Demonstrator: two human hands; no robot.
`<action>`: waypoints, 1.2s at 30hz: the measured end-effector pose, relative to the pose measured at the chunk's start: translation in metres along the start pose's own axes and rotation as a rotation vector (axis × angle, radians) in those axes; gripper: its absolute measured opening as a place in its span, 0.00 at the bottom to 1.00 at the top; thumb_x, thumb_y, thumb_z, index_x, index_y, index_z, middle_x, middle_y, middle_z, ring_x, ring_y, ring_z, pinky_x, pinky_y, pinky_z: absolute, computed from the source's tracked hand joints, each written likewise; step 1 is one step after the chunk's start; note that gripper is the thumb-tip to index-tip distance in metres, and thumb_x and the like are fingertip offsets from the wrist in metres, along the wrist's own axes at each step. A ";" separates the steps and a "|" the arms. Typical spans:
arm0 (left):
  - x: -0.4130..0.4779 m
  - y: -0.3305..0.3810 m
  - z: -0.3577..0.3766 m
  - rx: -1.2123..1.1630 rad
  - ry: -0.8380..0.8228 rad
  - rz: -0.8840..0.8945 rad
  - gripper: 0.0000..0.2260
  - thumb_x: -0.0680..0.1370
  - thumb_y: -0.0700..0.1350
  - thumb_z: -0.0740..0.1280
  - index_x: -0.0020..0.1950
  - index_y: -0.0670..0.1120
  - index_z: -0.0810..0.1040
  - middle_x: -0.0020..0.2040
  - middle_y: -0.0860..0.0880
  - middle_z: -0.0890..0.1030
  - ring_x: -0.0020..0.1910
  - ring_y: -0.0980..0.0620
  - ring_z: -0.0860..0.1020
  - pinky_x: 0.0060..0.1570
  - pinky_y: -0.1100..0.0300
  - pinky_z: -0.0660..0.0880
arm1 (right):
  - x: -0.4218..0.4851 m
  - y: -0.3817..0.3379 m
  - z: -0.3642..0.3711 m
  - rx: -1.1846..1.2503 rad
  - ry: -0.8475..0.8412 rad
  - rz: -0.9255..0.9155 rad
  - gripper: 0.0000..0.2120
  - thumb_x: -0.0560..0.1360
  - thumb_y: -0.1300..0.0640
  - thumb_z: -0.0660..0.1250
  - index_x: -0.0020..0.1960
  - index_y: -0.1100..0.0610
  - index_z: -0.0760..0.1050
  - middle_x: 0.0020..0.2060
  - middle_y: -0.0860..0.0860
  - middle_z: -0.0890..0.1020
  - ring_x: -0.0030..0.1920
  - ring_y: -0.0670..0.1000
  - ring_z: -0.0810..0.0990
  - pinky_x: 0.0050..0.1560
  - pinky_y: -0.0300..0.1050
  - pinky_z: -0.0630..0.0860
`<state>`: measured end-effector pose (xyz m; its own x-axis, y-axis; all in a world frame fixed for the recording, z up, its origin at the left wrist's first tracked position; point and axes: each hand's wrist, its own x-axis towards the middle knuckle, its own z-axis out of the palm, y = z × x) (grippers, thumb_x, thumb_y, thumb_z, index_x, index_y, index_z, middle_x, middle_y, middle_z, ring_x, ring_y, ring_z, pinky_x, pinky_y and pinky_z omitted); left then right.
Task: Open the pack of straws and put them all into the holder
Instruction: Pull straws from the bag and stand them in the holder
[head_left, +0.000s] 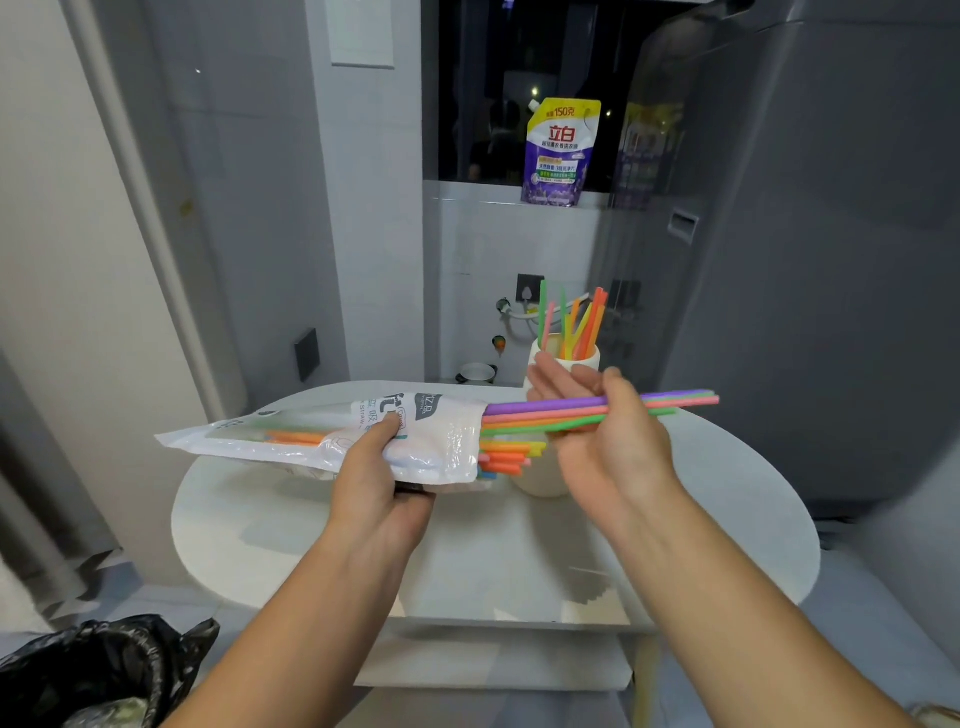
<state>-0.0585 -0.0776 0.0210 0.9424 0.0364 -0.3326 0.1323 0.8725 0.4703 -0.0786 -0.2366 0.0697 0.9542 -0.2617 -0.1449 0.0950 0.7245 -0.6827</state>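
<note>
At mid-frame the left hand (374, 467) grips the open pack (311, 436), still part full. The right hand (608, 431) pinches several straws (675, 400) jutting from its mouth. Behind, on the bench (519, 545), the holder (587, 357) contains upright straws (589, 322).

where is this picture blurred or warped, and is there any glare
Head view: pack and straws sharp, right hand slightly soft, lower right corner smeared; wide lens bows the wall lines and fridge; no harsh glare, but the pouch mirrors on the fridge.
</note>
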 end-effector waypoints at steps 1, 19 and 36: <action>0.000 0.001 0.000 -0.004 0.012 -0.001 0.13 0.80 0.38 0.68 0.65 0.43 0.78 0.58 0.45 0.86 0.55 0.46 0.85 0.60 0.42 0.79 | 0.002 -0.007 0.003 0.048 -0.006 0.009 0.14 0.85 0.57 0.53 0.45 0.62 0.71 0.49 0.65 0.85 0.54 0.63 0.84 0.63 0.59 0.75; 0.014 0.018 -0.007 -0.042 0.085 0.009 0.10 0.81 0.38 0.67 0.62 0.44 0.77 0.51 0.47 0.85 0.46 0.49 0.85 0.30 0.55 0.82 | 0.019 -0.098 0.007 -0.118 -0.013 -0.061 0.15 0.84 0.55 0.58 0.41 0.60 0.70 0.26 0.54 0.79 0.31 0.53 0.84 0.50 0.59 0.81; 0.019 0.021 -0.010 -0.073 0.085 0.036 0.14 0.82 0.38 0.66 0.67 0.44 0.77 0.53 0.47 0.85 0.48 0.48 0.85 0.43 0.50 0.82 | 0.018 -0.136 0.005 -0.225 -0.013 -0.092 0.12 0.83 0.57 0.59 0.42 0.58 0.70 0.28 0.54 0.80 0.34 0.52 0.86 0.53 0.60 0.81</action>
<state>-0.0405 -0.0541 0.0163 0.9164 0.1068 -0.3859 0.0732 0.9028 0.4237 -0.0726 -0.3370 0.1634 0.9482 -0.3105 -0.0668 0.1173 0.5378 -0.8349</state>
